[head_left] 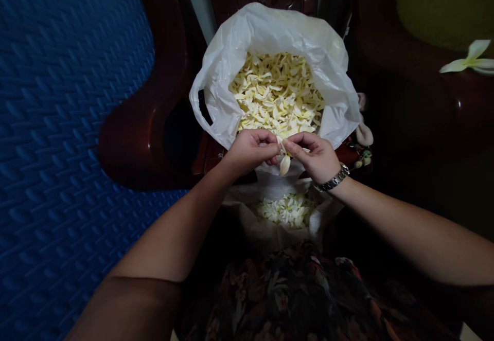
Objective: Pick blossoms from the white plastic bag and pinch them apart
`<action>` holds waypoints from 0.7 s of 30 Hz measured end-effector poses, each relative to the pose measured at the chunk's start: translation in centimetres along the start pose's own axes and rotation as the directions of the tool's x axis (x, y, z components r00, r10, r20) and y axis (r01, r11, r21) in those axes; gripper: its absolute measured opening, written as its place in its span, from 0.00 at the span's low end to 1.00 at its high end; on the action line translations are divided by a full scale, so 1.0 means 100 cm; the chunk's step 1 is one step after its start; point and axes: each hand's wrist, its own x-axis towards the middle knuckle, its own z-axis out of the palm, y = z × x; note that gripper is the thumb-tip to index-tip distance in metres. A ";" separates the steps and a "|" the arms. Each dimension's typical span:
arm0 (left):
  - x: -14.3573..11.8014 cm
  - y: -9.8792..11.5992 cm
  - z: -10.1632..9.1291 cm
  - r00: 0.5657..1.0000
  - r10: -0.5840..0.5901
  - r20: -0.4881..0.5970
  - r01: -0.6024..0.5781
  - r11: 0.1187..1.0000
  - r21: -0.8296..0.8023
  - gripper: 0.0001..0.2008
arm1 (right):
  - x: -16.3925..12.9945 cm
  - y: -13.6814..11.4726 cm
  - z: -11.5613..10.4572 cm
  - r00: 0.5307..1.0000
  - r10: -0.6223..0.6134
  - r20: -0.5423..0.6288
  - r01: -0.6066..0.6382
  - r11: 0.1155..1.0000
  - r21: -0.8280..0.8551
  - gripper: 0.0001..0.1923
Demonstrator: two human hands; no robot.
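A: Where was the flower point(285, 165)?

B: Between the hands, at about the middle of the near edge of the red-brown wooden surface point(210, 151). The left hand point(254, 150) and the right hand point(314, 156) both pinched it, thumbs against fingers.

A: Which way did it point?

B: Its long axis ran nearly straight toward the person, and 1 pale petal tip pointed down at the lap.

A: How were the edges?

B: The large white bag point(227, 73) sat just beyond the hands, its mouth spread wide, its crumpled rim passing the surface's left edge. Loose petals point(278, 99) lay well below that rim. A lower bag point(247, 222), with whiter blossoms point(285, 210) inside, stood between the near edge and the lap.

A: And the room for moving?

B: Tight between the fingertips, wider over the open bag. A curved wooden arm point(131, 140) flanked the left side. Pale, unclear objects point(364, 134) crowded the right corner.
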 end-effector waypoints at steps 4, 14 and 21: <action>-0.001 0.000 0.004 0.999 0.012 -0.034 -0.012 1.000 -0.014 0.07 | -0.001 -0.001 0.000 0.998 -0.051 -0.038 0.050 0.998 -0.023 0.21; -0.001 0.000 0.007 0.998 0.000 -0.064 -0.005 0.997 -0.072 0.05 | 0.004 0.004 0.005 0.975 0.221 0.023 -0.215 0.917 0.337 0.24; -0.001 -0.001 0.008 0.993 0.062 -0.098 -0.069 0.996 -0.065 0.06 | 0.006 0.013 0.006 0.989 0.149 0.008 -0.143 0.933 0.331 0.23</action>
